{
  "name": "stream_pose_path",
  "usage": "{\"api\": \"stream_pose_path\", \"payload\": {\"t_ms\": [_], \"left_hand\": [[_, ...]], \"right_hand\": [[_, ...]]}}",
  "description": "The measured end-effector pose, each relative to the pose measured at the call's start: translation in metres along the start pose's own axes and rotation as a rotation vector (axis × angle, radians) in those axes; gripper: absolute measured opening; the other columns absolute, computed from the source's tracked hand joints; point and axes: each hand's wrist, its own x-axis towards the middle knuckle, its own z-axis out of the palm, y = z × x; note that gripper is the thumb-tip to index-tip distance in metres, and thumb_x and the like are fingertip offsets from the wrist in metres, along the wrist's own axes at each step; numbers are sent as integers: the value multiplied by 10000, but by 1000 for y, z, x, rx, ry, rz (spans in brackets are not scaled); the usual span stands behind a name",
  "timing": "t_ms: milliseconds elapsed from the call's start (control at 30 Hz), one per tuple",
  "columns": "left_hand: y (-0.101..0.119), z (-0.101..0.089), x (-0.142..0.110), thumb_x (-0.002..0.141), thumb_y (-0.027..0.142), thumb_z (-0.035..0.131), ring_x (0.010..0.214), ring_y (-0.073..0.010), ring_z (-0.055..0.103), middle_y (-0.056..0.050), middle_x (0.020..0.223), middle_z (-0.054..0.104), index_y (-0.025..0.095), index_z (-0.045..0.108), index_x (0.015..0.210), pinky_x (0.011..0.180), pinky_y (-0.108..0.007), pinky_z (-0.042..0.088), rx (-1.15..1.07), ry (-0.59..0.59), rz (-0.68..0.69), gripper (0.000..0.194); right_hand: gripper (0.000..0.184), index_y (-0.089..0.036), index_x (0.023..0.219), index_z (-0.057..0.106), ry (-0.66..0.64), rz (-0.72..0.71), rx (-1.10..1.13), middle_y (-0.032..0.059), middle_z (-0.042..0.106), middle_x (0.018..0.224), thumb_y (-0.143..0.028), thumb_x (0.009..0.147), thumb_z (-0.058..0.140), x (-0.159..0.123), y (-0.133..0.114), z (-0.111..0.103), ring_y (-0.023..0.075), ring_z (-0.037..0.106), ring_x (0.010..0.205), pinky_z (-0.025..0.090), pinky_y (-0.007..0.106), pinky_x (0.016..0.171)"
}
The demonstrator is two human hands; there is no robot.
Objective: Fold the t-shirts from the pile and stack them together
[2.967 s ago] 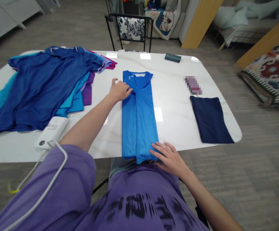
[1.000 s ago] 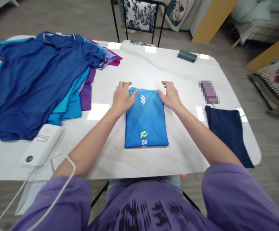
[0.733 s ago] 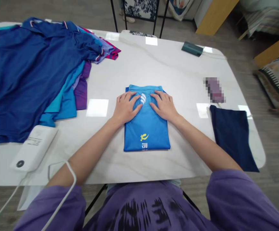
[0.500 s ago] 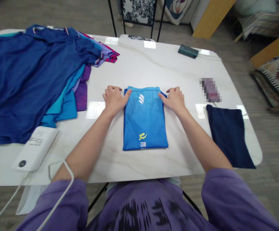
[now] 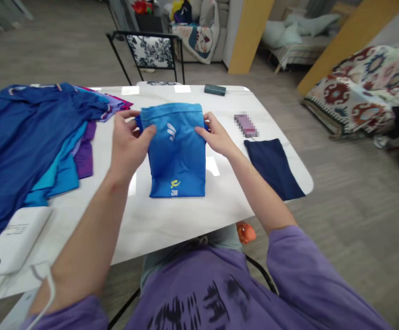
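A folded bright blue shirt [image 5: 177, 153] with a white logo and a yellow mark is lifted off the white table [image 5: 172, 215] at its far end. My left hand [image 5: 129, 142] grips its left edge, thumb on top. At the right edge, my right hand [image 5: 216, 135] holds the cloth with fingers curled round it. The shirt's near edge hangs close to the table top.
A heap of blue, teal and purple shirts [image 5: 30, 137] covers the table's left. A folded navy garment [image 5: 275, 167] lies at the right edge, a small pink-purple object [image 5: 246, 124] beyond it. A dark case [image 5: 215, 90] sits at the far edge, a white device [image 5: 10, 240] with cable near left. A chair [image 5: 147, 50] stands behind.
The long blue shirt was folded in half and pressed flat. Both hands then slid to its sides and now lift it off the table; my head has turned right.
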Motion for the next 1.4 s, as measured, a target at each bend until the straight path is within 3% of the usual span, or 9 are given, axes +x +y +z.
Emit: {"api": "stream_pose_path", "payload": {"t_ms": [267,400,600,767,933,1100,1200,1300,1400], "left_hand": [[172,62,-44,919,662,915,882,-139,681,47,989,664,289,708,1212,727,-287,601,-234,-63,458,517],[204,132,-52,971,611,883,924,-158,672,20,1025,661,294,729,1207,786,-295,615,-339,-193,477,424],[139,278,-28,1002,594,829,974,-182,686,-36,1079,705,226,640,1325,904,-341,629,-400,-366,296,525],[49,356,-27,959,514,811,1201,-303,706,-140,1273,692,206,571,1351,1052,-490,619,-45,-395,32,554],[44,343,-95,1007,482,749,1487,-420,562,-228,1570,573,199,568,1500,1259,-643,451,454,-500,279,596],[61,340,-175,1031,646,698,1629,-432,463,-235,1703,544,174,551,1635,1398,-664,272,458,-868,497,780],[62,334,-192,1029,677,688,1720,-460,349,-264,1790,451,129,473,1721,1427,-715,192,469,-935,482,908],[66,291,-175,1062,757,596,1754,-401,311,-225,1825,422,175,402,1766,1439,-696,204,454,-824,422,933],[63,200,-141,1089,726,581,1702,-352,416,-190,1784,491,246,418,1745,1404,-631,311,524,-644,330,829]], "right_hand": [[648,-298,1172,567,304,-276,25,2,697,1112,-866,935,769,-125,-83,-139,241,709,1128,661,405,964],[574,-315,1106,571,430,-295,-67,-10,702,1040,-767,917,871,-172,-87,-216,208,672,1063,613,333,922],[440,-287,1164,596,494,-101,-325,17,730,1075,-677,1035,756,-174,0,-302,241,691,1102,614,436,1061],[620,-195,1512,578,461,158,-686,147,700,1428,-593,1054,702,-156,106,-315,382,644,1404,522,643,1250],[643,-217,1660,561,298,222,-851,165,489,1781,-545,1107,561,-171,149,-272,424,470,1642,383,705,1362],[708,-258,1739,515,157,265,-780,98,389,1861,-593,1116,537,-185,165,-237,386,321,1750,256,684,1437],[690,-239,1736,510,161,255,-802,132,391,1855,-554,1122,522,-188,156,-233,392,328,1749,194,703,1450],[660,-338,1717,519,254,131,-832,126,460,1813,-621,1121,490,-186,134,-229,357,395,1720,242,661,1456],[596,-619,1634,522,265,73,-783,40,635,1622,-785,1066,455,-171,114,-210,356,499,1646,328,732,1405]]}}
